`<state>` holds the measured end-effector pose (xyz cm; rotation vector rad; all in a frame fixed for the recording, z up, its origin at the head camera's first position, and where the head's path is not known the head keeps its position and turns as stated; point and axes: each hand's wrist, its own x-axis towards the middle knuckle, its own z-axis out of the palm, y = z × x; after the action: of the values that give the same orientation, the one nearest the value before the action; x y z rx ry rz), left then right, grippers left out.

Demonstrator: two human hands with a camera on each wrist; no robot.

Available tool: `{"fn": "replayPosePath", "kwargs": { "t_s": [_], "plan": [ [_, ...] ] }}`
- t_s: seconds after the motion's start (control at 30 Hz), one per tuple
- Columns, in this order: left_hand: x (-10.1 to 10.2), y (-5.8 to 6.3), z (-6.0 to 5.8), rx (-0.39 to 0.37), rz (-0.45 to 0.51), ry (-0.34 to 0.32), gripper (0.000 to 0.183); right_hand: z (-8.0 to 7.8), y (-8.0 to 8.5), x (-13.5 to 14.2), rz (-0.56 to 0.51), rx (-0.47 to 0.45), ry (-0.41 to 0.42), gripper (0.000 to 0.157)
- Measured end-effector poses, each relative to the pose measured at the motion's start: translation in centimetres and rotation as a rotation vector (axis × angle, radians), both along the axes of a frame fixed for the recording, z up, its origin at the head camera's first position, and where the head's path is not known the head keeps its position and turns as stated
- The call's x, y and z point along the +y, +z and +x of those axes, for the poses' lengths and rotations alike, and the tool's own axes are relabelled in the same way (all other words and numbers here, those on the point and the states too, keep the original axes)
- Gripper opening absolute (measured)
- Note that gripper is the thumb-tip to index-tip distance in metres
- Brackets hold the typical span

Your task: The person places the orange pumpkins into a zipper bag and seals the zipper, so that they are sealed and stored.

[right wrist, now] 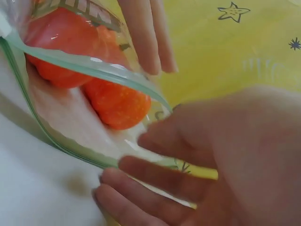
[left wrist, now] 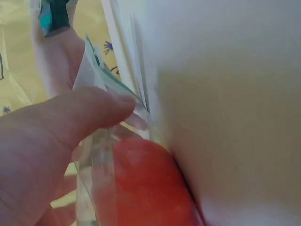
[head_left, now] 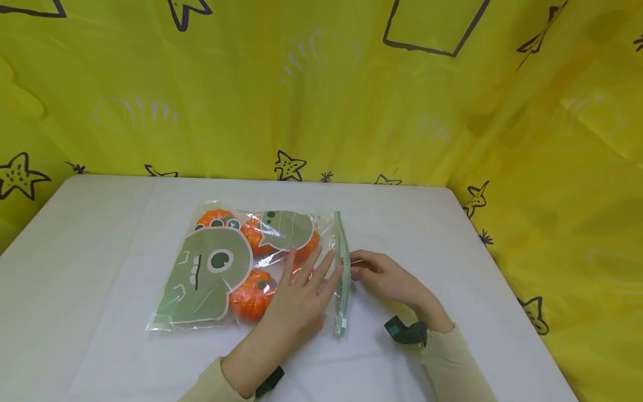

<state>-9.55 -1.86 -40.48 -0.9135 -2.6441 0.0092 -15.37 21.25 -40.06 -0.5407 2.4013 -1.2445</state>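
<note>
A clear slider zip bag [head_left: 273, 262] with a green one-eyed monster print lies flat on the table. Several small orange pumpkins [head_left: 253, 296] are inside it. My left hand [head_left: 301, 301] rests on the bag near its mouth, fingers spread over the film; the left wrist view has its thumb [left wrist: 120, 103] beside the bag's edge. At the green zip strip [head_left: 344, 268] is my right hand [head_left: 389, 276], fingers loosely bent. In the right wrist view the bag's mouth gapes, with two pumpkins [right wrist: 120, 106] showing inside, and the right fingertips [right wrist: 129, 165] right at the lower rim.
A white slider [head_left: 344, 322] sits at the near end of the zip strip. The white table [head_left: 427, 223] ends at a yellow curtain [head_left: 321, 100] printed with starfish, behind and to the right. Dark bands [head_left: 406, 331] are worn on both wrists.
</note>
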Motion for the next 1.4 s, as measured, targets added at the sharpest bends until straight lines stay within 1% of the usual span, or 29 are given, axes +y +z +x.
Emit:
{"fn": "replayPosePath", "kwargs": {
  "t_s": [0.07, 0.13, 0.27, 0.33, 0.43, 0.57, 0.67, 0.8, 0.87, 0.93, 1.03, 1.13, 1.27, 1.4],
  "plan": [
    [0.2, -0.1, 0.2, 0.039, -0.024, -0.04, 0.066, -0.1, 0.0, -0.1, -0.019, -0.01, -0.046, 0.035],
    [0.3, -0.2, 0.4, 0.077, -0.043, -0.065, 0.058, -0.3, -0.1, -0.3, -0.047, -0.026, -0.084, 0.036],
    [0.5, -0.5, 0.8, 0.098, -0.096, -0.085, 0.051, -0.5, -0.1, -0.9, -0.109, -0.05, -0.141, 0.038],
    [0.6, -0.6, 0.9, 0.091, -0.123, -0.082, 0.047, -0.6, -0.1, -1.1, -0.119, -0.053, -0.171, 0.04],
    [0.7, -0.6, 1.0, 0.062, -0.153, -0.073, 0.044, -1.0, -0.1, -1.6, -0.114, -0.057, -0.221, 0.042],
    [0.6, -0.4, 1.1, 0.019, -0.175, -0.07, 0.044, -2.0, -0.1, -2.3, -0.078, -0.06, -0.284, 0.045],
    [0.5, -0.3, 1.1, 0.009, -0.17, -0.077, 0.044, -2.9, 0.1, -2.6, -0.069, -0.069, -0.323, 0.048],
    [0.5, -0.4, 1.1, 0.024, -0.144, -0.1, 0.043, -4.1, 0.3, -3.0, -0.065, -0.094, -0.342, 0.05],
    [0.6, -0.3, 1.2, 0.037, -0.128, -0.119, 0.042, -4.6, 0.4, -3.2, -0.053, -0.11, -0.337, 0.051],
    [0.6, -0.4, 1.2, 0.06, -0.117, -0.135, 0.038, -5.0, 0.4, -3.4, -0.041, -0.132, -0.336, 0.051],
    [0.7, -0.3, 1.2, 0.097, -0.11, -0.155, 0.035, -5.6, 0.2, -3.5, -0.056, -0.154, -0.344, 0.048],
    [0.7, -0.2, 1.2, 0.119, -0.128, -0.167, 0.031, -6.0, -0.1, -3.6, -0.09, -0.159, -0.37, 0.043],
    [0.7, -0.2, 1.4, 0.13, -0.162, -0.176, 0.027, -6.6, -0.5, -3.6, -0.141, -0.134, -0.379, 0.038],
    [0.7, -0.5, 1.6, 0.163, -0.181, -0.168, 0.027, -6.9, -0.5, -3.6, -0.162, -0.124, -0.366, 0.036]
  ]
}}
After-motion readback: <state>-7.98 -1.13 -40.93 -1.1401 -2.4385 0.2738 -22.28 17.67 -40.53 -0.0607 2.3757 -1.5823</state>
